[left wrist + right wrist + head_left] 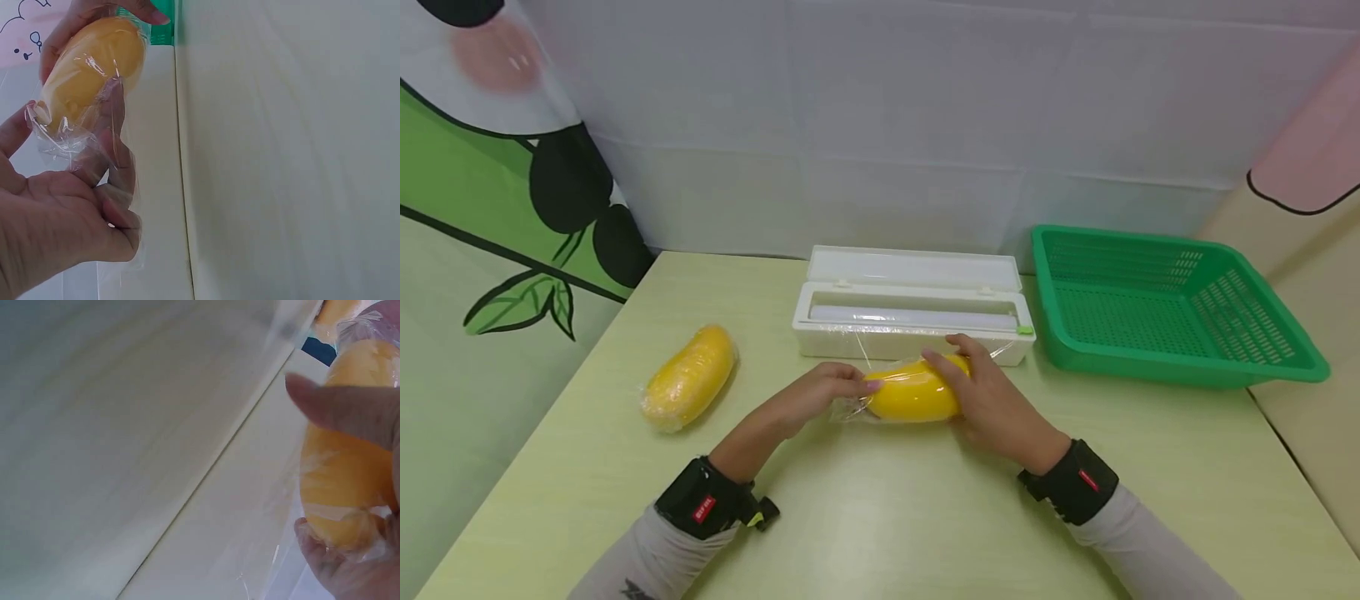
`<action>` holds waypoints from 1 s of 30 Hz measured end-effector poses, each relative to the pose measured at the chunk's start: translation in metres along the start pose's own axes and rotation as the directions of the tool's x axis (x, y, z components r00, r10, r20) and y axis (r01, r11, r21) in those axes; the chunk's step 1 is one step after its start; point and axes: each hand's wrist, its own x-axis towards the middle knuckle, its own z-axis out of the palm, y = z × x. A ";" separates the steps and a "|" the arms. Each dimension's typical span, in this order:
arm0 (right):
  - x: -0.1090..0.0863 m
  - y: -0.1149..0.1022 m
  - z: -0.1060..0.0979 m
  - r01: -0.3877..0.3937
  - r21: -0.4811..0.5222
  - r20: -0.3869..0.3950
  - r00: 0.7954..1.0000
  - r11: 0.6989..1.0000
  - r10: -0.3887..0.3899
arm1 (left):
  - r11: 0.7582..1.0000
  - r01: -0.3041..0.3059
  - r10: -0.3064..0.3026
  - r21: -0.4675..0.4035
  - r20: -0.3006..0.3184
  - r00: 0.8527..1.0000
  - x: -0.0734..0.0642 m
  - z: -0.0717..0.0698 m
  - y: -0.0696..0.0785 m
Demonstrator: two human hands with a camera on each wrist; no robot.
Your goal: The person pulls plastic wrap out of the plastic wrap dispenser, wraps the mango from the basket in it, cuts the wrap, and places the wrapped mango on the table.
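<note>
A smooth yellow mango (913,392), partly covered in clear cling film (850,407), is held between both hands just in front of a white cling film dispenser (910,343). My right hand (1000,408) grips its right end, thumb on top and fingers round the far side. At the other end, my left hand (820,398) pinches the mango and the loose film gathered there. In the left wrist view, crinkled film drapes over the left fingers (112,106). Film also stretches from the mango toward the dispenser, whose lid stands open behind a white roll (913,317).
A second yellow mango (691,379), wrapped in film, lies on the table at the left. At the back right stands a green plastic basket (1172,362), close beside the dispenser. A pale cloth wall (917,125) rises behind the table's far edge.
</note>
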 end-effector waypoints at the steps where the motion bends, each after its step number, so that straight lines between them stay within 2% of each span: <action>1: 0.001 0.001 0.000 0.007 -0.005 -0.010 1.000 1.000 -0.007 | 1.000 -0.002 0.002 -0.003 -0.002 1.000 0.000 0.000 0.000; 5: 0.003 0.005 0.000 0.015 -0.001 -0.028 0.999 1.000 -0.016 | 1.000 -0.011 0.011 -0.012 -0.011 1.000 0.000 0.000 0.001; 8: 0.004 0.008 0.000 0.004 0.023 -0.020 1.000 1.000 -0.004 | 1.000 -0.004 0.004 0.023 -0.037 0.999 0.001 0.002 0.001; 11: 0.005 0.009 -0.002 -0.015 0.062 -0.005 1.000 0.998 0.015 | 0.992 0.006 0.005 0.125 -0.091 0.996 0.002 0.006 0.003; 13: 0.006 0.010 -0.003 -0.024 0.082 0.007 1.000 0.996 0.023 | 0.970 0.024 0.011 0.243 -0.140 0.990 0.002 0.008 0.005; 15: 0.007 0.011 -0.004 -0.029 0.097 0.016 0.999 0.995 0.028 | 0.913 0.048 0.039 0.405 -0.205 0.978 0.001 0.011 0.008; 17: 0.007 0.012 -0.004 -0.035 0.104 0.025 0.999 0.994 0.033 | 0.830 0.087 0.077 0.550 -0.268 0.960 -0.002 0.014 0.011; 19: 0.007 0.014 -0.003 -0.042 0.109 0.031 0.999 0.993 0.039 | 0.743 0.108 0.149 0.660 -0.321 0.935 -0.004 0.016 0.013; 21: 0.008 0.015 -0.003 -0.056 0.118 0.038 0.998 0.991 0.052 | 0.677 0.086 0.246 0.731 -0.335 0.909 -0.006 0.018 0.015; 24: 0.008 0.017 -0.003 -0.078 0.121 0.049 0.996 0.990 0.072 | 0.595 -0.022 0.398 0.804 -0.270 0.877 -0.005 0.022 0.016; 27: 0.009 0.017 -0.004 -0.098 0.118 0.052 0.994 0.988 0.092 | 0.511 -0.162 0.502 0.844 -0.140 0.854 -0.002 0.025 0.016; 30: 0.010 0.016 -0.004 -0.117 0.114 0.046 0.993 0.987 0.112 | 0.471 -0.237 0.541 0.849 -0.066 0.839 0.000 0.026 0.016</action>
